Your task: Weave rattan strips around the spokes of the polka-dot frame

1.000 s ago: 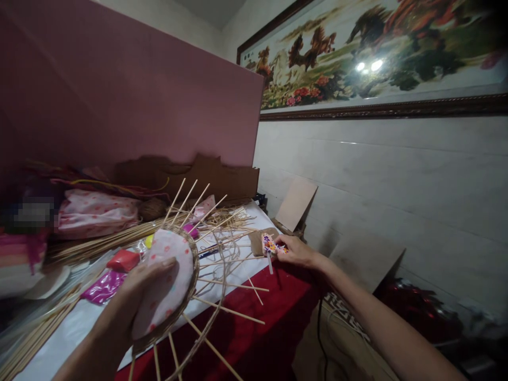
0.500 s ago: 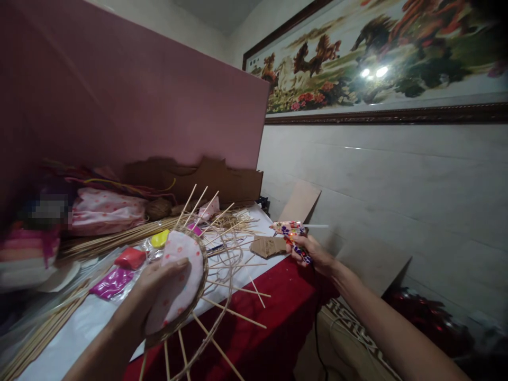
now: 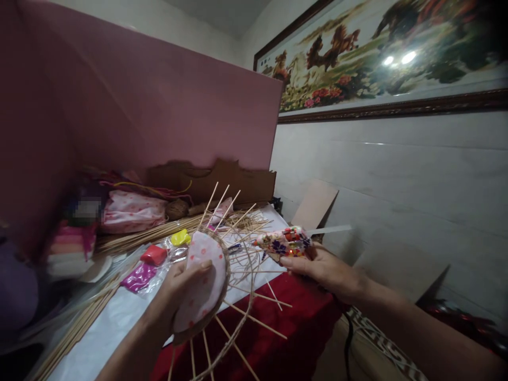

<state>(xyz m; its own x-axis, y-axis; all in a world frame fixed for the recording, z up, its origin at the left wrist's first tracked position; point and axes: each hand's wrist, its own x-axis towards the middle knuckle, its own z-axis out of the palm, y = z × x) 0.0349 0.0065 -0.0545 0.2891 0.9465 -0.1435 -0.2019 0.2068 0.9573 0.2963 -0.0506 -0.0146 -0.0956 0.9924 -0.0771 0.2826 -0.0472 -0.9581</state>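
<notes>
My left hand grips a woven half-round piece faced with white, red-dotted fabric, thumb on the fabric and the other fingers hidden behind. Thin wooden sticks fan out from its rim, and a loop of twine curves across them. To the right, my right hand is wrapped round a flower-patterned hot glue gun. Its nozzle points left toward the sticks, a small orange light glows on it, and a pale glue stick juts out of the back.
Red, magenta and yellow packets lie on the white table covering, near long stick bundles. Behind are dotted cloth, a twine ball and brown cardboard. Red cloth drapes the front; a black cord hangs at right.
The glue gun has come closer to the woven piece and turned, its nozzle now near the sticks. The camera view has shifted left, so the whole scene sits farther right.
</notes>
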